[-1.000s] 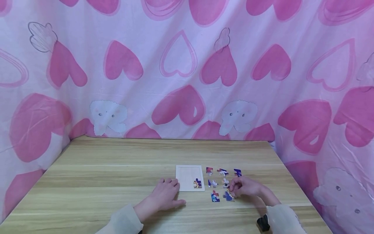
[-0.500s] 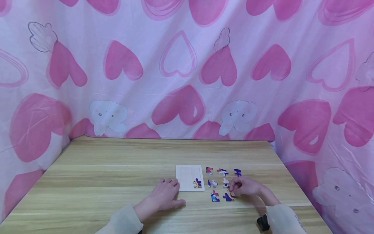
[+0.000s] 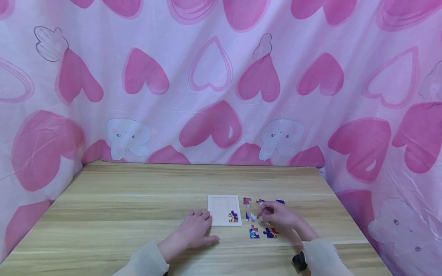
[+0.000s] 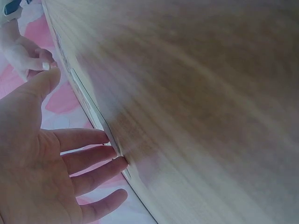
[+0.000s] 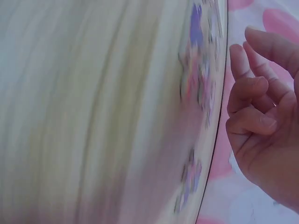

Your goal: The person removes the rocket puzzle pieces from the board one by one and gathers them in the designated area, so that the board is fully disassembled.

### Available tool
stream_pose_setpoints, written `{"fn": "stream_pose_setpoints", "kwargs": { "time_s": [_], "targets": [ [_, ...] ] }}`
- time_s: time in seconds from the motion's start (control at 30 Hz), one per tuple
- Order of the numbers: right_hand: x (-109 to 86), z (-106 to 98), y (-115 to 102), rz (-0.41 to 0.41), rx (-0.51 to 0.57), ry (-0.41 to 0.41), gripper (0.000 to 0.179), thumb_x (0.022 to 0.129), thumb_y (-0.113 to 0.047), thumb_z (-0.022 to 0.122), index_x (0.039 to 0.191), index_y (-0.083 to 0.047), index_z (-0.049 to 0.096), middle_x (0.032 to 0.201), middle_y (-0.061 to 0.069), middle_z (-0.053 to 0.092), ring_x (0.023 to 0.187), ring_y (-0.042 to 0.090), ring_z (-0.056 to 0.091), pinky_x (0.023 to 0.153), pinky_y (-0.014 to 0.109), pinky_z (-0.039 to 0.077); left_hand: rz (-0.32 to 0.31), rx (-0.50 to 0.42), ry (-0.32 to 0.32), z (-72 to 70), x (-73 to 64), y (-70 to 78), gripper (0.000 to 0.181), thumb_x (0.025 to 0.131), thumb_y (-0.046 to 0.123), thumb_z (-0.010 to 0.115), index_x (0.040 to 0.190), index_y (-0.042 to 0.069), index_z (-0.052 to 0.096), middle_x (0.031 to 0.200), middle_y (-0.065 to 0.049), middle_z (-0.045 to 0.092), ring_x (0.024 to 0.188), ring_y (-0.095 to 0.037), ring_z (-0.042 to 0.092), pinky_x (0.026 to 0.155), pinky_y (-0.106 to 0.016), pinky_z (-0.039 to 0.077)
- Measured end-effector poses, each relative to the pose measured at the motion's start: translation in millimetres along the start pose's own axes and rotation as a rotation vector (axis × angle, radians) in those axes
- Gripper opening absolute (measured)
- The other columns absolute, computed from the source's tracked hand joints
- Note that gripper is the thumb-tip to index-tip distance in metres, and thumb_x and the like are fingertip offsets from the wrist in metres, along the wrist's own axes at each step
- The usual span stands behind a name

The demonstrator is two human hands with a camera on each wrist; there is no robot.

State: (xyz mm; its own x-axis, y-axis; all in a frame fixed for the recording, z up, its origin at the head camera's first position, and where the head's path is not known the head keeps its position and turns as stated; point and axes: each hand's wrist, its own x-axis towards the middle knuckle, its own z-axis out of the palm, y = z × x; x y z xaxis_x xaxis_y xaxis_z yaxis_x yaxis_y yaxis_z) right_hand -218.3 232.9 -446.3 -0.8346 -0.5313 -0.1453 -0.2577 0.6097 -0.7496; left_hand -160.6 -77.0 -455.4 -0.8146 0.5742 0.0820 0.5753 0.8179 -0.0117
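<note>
A shallow white-rimmed puzzle tray (image 3: 218, 209) lies on the table, with one jigsaw piece (image 3: 233, 217) in its near right corner. At the tray's left edge my left hand (image 3: 194, 230) rests palm down, fingertips touching the rim, thumb spread. My right hand (image 3: 280, 216) hovers over the loose pieces, fingers bent, thumb and index apart in the right wrist view; I see nothing held there. Beside its fingertips is a white and purple piece (image 3: 251, 217). Nearer me lie a blue and red piece (image 3: 254, 232) and a purple and orange piece (image 3: 270, 232). Other pieces are partly hidden under the right hand.
A red and purple piece (image 3: 247, 201) lies in the far row, with a dark purple piece (image 3: 280, 201) farther right. The wood-grain table (image 3: 145, 191) reaches back to a pink heart-patterned curtain (image 3: 210, 122). Something black (image 3: 299, 261) is at the right sleeve.
My right hand has moved left and slightly away from me, off the purple and orange piece, which now shows more fully. The left hand and tray have stayed put.
</note>
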Motion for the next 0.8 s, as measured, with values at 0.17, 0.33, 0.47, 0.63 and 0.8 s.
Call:
{"fn": "stream_pose_setpoints", "kwargs": {
  "time_s": [0.17, 0.33, 0.47, 0.63, 0.8],
  "targets": [
    [12.4, 14.6, -8.3, -0.015, 0.036, 0.011, 0.012, 0.083, -0.011, 0.060, 0.095, -0.009, 0.060, 0.084, 0.002, 0.053, 0.077, 0.019, 0.046, 0.061, 0.026, 0.042, 0.000, -0.004, 0.000, -0.2, -0.2, 0.7, 0.070, 0.076, 0.064, 0.047, 0.110, 0.004, 0.059, 0.113, -0.011, 0.055, 0.101, -0.027, 0.050, 0.084, -0.048, 0.037],
    [24.1, 25.5, -14.0, -0.017, 0.043, 0.011, 0.013, 0.081, -0.013, 0.062, 0.094, -0.010, 0.061, 0.083, 0.001, 0.054, 0.076, 0.018, 0.047, 0.062, 0.028, 0.040, -0.002, -0.011, 0.000, -0.1, -0.2, 0.5, 0.070, 0.075, 0.064, 0.048, 0.110, 0.003, 0.058, 0.113, -0.011, 0.055, 0.101, -0.028, 0.050, 0.084, -0.049, 0.037],
    [31.0, 31.3, -21.6, -0.060, 0.038, 0.001, 0.014, 0.082, -0.010, 0.061, 0.096, -0.008, 0.061, 0.083, 0.001, 0.054, 0.075, 0.018, 0.048, 0.063, 0.027, 0.041, -0.005, -0.015, 0.003, 0.0, -0.1, -0.1, 0.071, 0.075, 0.064, 0.048, 0.110, 0.003, 0.058, 0.113, -0.012, 0.055, 0.100, -0.029, 0.051, 0.084, -0.049, 0.037],
    [38.3, 38.5, -27.8, -0.083, -0.009, 0.020, 0.015, 0.082, -0.010, 0.061, 0.097, -0.011, 0.060, 0.084, -0.002, 0.054, 0.076, 0.016, 0.048, 0.065, 0.028, 0.042, -0.005, -0.013, 0.008, 0.3, 0.3, -0.2, 0.071, 0.075, 0.064, 0.048, 0.109, 0.003, 0.059, 0.113, -0.011, 0.055, 0.099, -0.029, 0.051, 0.083, -0.049, 0.038],
    [44.3, 43.7, -31.5, -0.074, -0.038, 0.040, 0.018, 0.081, -0.011, 0.063, 0.098, -0.014, 0.060, 0.086, -0.003, 0.055, 0.077, 0.015, 0.048, 0.067, 0.029, 0.043, -0.004, -0.004, 0.010, 0.3, 0.5, 0.1, 0.071, 0.075, 0.064, 0.048, 0.109, 0.003, 0.059, 0.112, -0.011, 0.055, 0.098, -0.028, 0.051, 0.082, -0.048, 0.038]
  ]
}}
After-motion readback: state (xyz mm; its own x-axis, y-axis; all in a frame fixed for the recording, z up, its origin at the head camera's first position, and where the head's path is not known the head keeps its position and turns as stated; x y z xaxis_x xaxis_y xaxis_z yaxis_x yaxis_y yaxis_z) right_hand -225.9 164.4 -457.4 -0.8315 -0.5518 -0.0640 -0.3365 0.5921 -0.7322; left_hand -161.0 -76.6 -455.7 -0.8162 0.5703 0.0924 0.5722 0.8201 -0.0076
